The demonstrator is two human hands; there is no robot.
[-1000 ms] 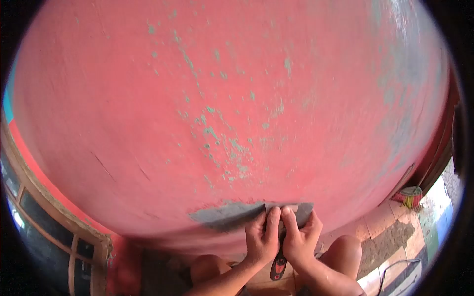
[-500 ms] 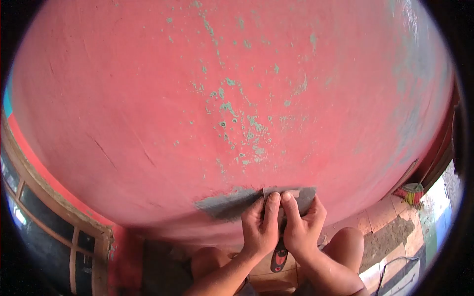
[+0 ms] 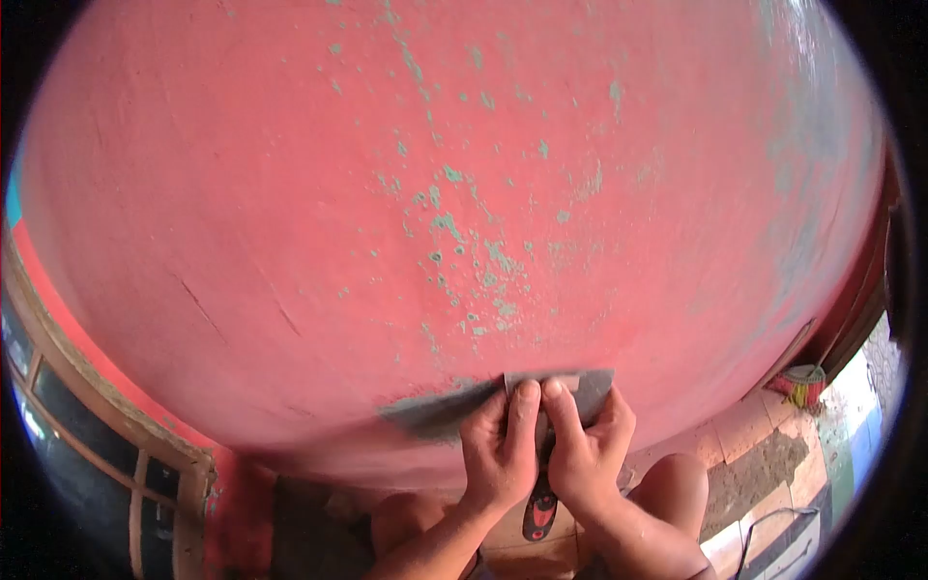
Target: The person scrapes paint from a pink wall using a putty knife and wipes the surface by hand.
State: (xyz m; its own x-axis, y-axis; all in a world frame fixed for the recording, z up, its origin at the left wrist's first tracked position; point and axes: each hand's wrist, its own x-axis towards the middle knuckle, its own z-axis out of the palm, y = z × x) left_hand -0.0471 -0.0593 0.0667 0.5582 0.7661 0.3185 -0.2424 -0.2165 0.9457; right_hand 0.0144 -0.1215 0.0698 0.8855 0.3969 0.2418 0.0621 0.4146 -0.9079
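Observation:
A wide scraper has its metal blade against the lower part of the red wall. My left hand is closed on the blade's left side, thumb laid along its face. On the other side my right hand grips the same blade, its thumb beside the left one. Below my palms hangs the scraper's black and red handle. Directly left of the blade is a bare grey patch with a ragged upper edge. Above it, green specks show through chipped red paint.
My bent knees are close below the wall. A wood-framed window is at lower left. To the right, a broom leans near the wall's end, above floor tiles with a rough brown patch and a dark cable.
The scraper and both hands have shifted slightly left along the wall, towards the grey patch. The view has tipped a little, so the wall marks sit lower. Both hands keep their grip.

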